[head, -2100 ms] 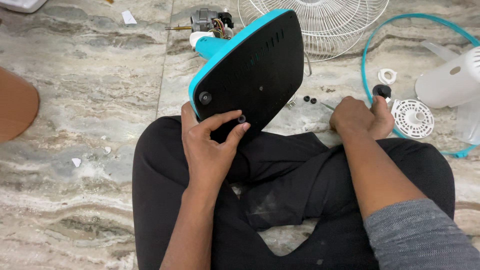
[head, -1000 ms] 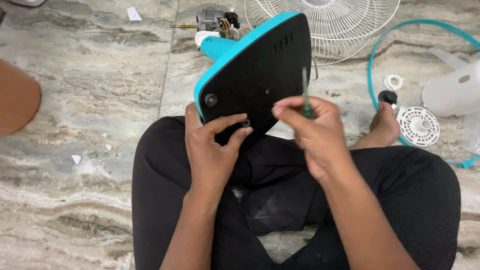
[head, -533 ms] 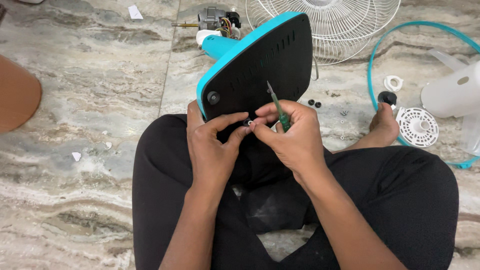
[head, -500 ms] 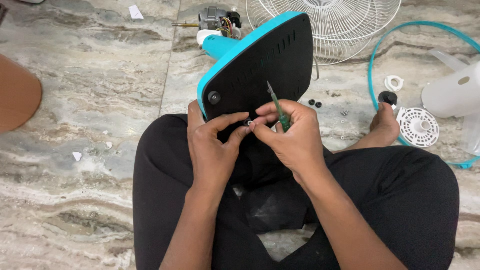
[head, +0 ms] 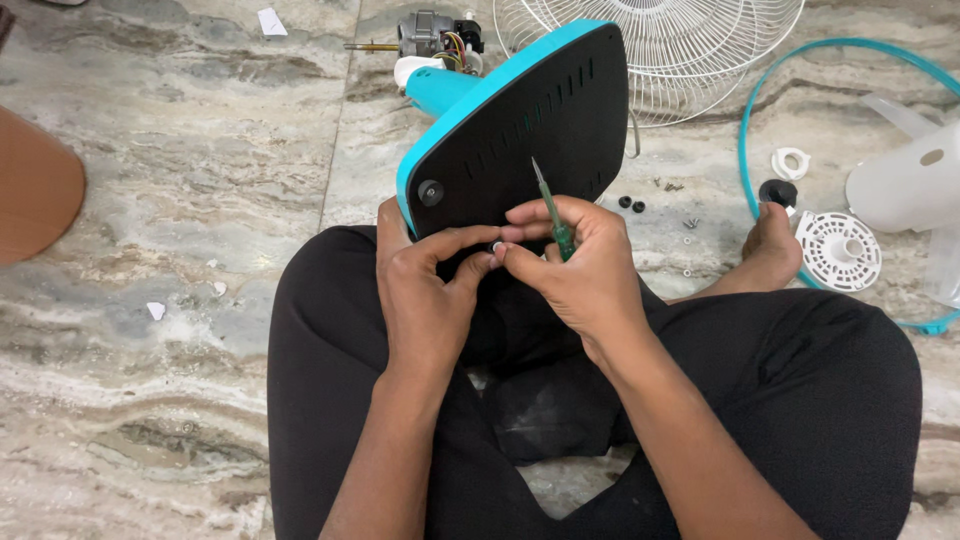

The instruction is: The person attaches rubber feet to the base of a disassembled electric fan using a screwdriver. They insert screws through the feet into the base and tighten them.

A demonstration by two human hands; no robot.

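A fan base (head: 530,130), black underneath with a teal rim, stands tilted on my lap. My left hand (head: 425,300) grips its lower edge, thumb and forefinger pinching a small black rubber foot (head: 492,246) against the underside. My right hand (head: 580,275) holds a green-handled screwdriver (head: 553,215) with its tip pointing up, while its fingertips meet the left fingers at that foot. Another black rubber foot (head: 431,192) sits fitted near the base's left corner.
On the marble floor lie two small black feet (head: 631,204), loose screws (head: 688,224), a white wire fan guard (head: 660,45), a teal ring (head: 790,80), a fan motor (head: 435,35), white plastic fan parts (head: 838,250) and a white housing (head: 905,180). My bare foot (head: 770,245) rests at right.
My right hand picked up the screwdriver from the floor at right, brought it over the base and closed its fingertips onto the rubber foot held by my left hand.
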